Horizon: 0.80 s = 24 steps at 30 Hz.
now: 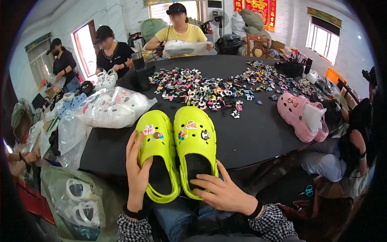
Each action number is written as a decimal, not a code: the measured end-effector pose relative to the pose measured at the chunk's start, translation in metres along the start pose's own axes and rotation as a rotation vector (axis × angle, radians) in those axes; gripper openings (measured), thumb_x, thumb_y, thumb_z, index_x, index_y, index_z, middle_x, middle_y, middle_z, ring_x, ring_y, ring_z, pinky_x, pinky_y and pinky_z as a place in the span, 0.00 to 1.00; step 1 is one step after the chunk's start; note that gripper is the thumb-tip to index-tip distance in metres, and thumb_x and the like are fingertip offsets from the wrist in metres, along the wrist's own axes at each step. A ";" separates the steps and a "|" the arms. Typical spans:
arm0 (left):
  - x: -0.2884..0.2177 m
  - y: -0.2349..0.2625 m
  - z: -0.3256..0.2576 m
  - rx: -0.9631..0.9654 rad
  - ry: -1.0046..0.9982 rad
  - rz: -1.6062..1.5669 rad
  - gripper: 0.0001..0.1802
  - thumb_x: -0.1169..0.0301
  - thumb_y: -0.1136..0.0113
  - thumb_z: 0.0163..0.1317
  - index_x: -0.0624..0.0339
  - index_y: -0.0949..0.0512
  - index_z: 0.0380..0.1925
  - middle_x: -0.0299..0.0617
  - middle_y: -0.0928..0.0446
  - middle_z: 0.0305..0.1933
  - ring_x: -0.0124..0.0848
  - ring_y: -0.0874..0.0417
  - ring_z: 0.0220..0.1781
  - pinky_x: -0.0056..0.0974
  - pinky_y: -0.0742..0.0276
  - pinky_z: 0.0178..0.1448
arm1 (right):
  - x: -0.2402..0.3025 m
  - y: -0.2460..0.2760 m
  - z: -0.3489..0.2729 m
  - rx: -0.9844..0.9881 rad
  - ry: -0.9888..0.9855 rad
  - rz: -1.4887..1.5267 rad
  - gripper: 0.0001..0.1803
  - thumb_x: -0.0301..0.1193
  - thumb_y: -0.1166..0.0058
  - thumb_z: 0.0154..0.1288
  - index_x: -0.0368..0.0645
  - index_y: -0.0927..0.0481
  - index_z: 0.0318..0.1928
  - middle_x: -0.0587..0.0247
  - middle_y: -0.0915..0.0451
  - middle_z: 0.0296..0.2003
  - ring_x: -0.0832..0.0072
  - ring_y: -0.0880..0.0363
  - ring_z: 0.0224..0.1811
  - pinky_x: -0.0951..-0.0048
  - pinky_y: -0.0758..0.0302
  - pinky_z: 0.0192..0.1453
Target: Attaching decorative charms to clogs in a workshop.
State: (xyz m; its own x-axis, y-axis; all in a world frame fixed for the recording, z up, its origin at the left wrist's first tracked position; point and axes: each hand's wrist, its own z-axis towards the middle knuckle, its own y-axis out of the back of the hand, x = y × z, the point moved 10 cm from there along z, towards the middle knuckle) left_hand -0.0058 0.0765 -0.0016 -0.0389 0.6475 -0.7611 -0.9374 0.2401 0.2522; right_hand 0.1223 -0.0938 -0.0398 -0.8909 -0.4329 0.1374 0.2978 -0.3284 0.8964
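Note:
Two lime-green clogs lie side by side at the near edge of the black table (258, 133), toes pointing away from me. My left hand (137, 173) grips the left clog (157, 141) along its outer side, thumb inside the opening. My right hand (221, 191) rests on the heel of the right clog (195, 137), fingers over the opening and strap. Each clog carries small colourful charms on its top. Beyond them a wide scatter of loose shoe charms (209, 86) covers the middle of the table.
A pair of pink clogs (302, 115) sits at the right table edge. Plastic bags of white clogs (113, 107) lie on the left, more bagged ones (80, 197) by my left knee. Three people work at the far side; another person sits at the right.

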 end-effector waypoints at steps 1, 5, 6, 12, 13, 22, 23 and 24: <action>0.004 0.000 0.001 0.000 -0.004 0.015 0.34 0.86 0.48 0.53 0.61 0.31 0.65 0.48 0.42 0.73 0.41 0.39 0.74 0.40 0.41 0.73 | -0.001 0.004 0.003 -0.024 0.015 0.042 0.17 0.36 0.40 0.59 0.49 0.24 0.49 0.67 0.28 0.59 0.70 0.34 0.68 0.32 0.56 0.75; 0.002 0.002 -0.002 -0.021 -0.025 0.074 0.35 0.87 0.48 0.52 0.60 0.31 0.64 0.48 0.41 0.73 0.42 0.38 0.73 0.40 0.40 0.73 | -0.004 0.010 0.006 -0.085 0.007 0.217 0.23 0.38 0.34 0.56 0.50 0.23 0.52 0.68 0.27 0.60 0.68 0.32 0.66 0.34 0.55 0.75; 0.001 0.001 -0.002 -0.026 -0.040 0.088 0.35 0.87 0.48 0.52 0.60 0.31 0.64 0.48 0.41 0.73 0.42 0.38 0.73 0.40 0.40 0.73 | -0.005 0.012 0.005 -0.109 0.004 0.209 0.21 0.39 0.36 0.57 0.49 0.23 0.51 0.66 0.28 0.59 0.67 0.32 0.65 0.34 0.54 0.74; -0.004 0.013 -0.005 -0.177 -0.052 0.296 0.39 0.82 0.41 0.52 0.61 0.38 0.67 0.53 0.37 0.66 0.50 0.36 0.68 0.45 0.40 0.71 | -0.012 0.028 0.011 -0.331 -0.148 0.230 0.30 0.45 0.35 0.56 0.51 0.25 0.59 0.59 0.27 0.57 0.64 0.29 0.62 0.37 0.51 0.73; 0.000 0.012 -0.006 -0.163 -0.023 0.268 0.39 0.81 0.40 0.52 0.63 0.38 0.67 0.54 0.36 0.65 0.50 0.35 0.67 0.45 0.40 0.71 | -0.001 0.033 0.020 -0.282 -0.112 0.076 0.31 0.45 0.36 0.56 0.56 0.25 0.61 0.60 0.27 0.56 0.65 0.29 0.61 0.37 0.51 0.73; 0.003 0.012 -0.010 -0.102 -0.022 0.209 0.38 0.80 0.39 0.54 0.64 0.40 0.67 0.55 0.35 0.63 0.50 0.33 0.66 0.45 0.38 0.70 | 0.016 0.018 0.056 -0.146 -0.016 -0.167 0.29 0.46 0.37 0.55 0.60 0.25 0.58 0.63 0.28 0.59 0.64 0.28 0.58 0.39 0.51 0.74; 0.003 0.013 -0.012 -0.080 -0.017 0.174 0.37 0.79 0.40 0.55 0.64 0.39 0.67 0.55 0.36 0.64 0.50 0.33 0.66 0.45 0.38 0.69 | 0.014 0.015 0.057 -0.152 -0.022 -0.162 0.27 0.45 0.36 0.53 0.59 0.24 0.56 0.64 0.28 0.61 0.65 0.28 0.59 0.39 0.52 0.74; 0.002 0.013 -0.015 -0.058 -0.011 0.138 0.36 0.79 0.40 0.56 0.64 0.39 0.67 0.55 0.37 0.65 0.50 0.33 0.66 0.45 0.38 0.69 | 0.013 0.013 0.058 -0.158 -0.029 -0.157 0.26 0.44 0.35 0.52 0.58 0.22 0.54 0.65 0.29 0.62 0.67 0.28 0.60 0.39 0.54 0.74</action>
State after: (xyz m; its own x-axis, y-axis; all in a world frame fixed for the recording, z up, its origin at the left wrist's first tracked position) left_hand -0.0233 0.0705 -0.0085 -0.1651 0.6793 -0.7151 -0.9418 0.1068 0.3189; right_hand 0.0950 -0.0550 -0.0018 -0.9395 -0.3423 0.0153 0.2023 -0.5182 0.8310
